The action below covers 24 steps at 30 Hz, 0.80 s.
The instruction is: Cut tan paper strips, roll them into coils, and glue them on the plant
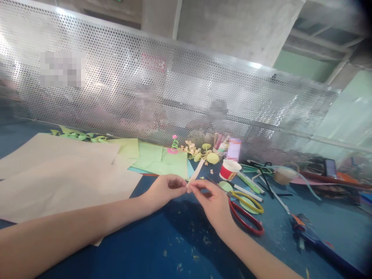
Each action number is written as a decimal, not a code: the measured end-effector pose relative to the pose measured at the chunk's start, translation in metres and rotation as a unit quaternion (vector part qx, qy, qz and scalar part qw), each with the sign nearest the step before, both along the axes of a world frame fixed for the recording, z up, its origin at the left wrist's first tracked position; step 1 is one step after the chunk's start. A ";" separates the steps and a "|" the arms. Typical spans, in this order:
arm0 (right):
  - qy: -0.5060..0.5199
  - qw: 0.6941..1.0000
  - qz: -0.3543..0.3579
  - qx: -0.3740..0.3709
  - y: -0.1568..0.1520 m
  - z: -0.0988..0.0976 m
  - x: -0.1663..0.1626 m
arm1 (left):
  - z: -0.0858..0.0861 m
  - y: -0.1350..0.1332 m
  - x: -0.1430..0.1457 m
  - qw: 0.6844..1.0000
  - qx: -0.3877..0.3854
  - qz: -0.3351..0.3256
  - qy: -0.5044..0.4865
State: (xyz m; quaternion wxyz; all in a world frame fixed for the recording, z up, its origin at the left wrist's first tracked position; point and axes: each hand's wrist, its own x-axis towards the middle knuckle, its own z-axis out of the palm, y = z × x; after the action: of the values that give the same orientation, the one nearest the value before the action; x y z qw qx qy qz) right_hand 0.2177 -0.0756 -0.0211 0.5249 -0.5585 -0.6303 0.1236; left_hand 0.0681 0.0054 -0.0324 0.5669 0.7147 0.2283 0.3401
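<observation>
My left hand (pixel 167 188) and my right hand (pixel 213 203) meet over the blue table (pixel 162 240). Both pinch the lower end of a thin cream paper strip (pixel 197 172) that sticks up and away between them. The fingers of each hand are closed on it. Just right of my right hand lie scissors with yellow handles (pixel 250 202) and scissors with red handles (pixel 247 223).
Large beige paper sheets (pixel 58 174) cover the table's left; light green sheets (pixel 157 161) lie behind the hands. A red-and-white cup (pixel 229 169), pens, paper cut-outs (pixel 193 151), a tape roll (pixel 283 175) and a glue gun (pixel 308 232) sit to the right. A perforated metal screen (pixel 174 97) closes the back.
</observation>
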 end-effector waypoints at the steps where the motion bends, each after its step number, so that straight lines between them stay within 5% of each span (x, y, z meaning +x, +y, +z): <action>1: -0.002 1.000 -0.004 0.001 0.000 0.000 0.000 | 0.000 0.000 0.000 1.000 0.004 0.000 0.000; 15: -0.025 0.999 -0.019 0.016 0.002 -0.003 0.003 | -0.002 0.001 0.001 0.999 0.030 0.016 -0.015; 24: 0.017 0.999 0.037 -0.004 0.005 -0.001 0.004 | 0.001 -0.002 0.000 0.998 0.064 0.024 -0.008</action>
State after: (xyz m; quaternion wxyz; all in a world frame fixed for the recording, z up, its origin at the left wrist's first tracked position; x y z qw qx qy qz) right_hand 0.2218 -0.0708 -0.0219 0.5280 -0.5349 -0.6412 0.1550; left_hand 0.0681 0.0030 -0.0312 0.5134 0.7410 0.2189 0.3734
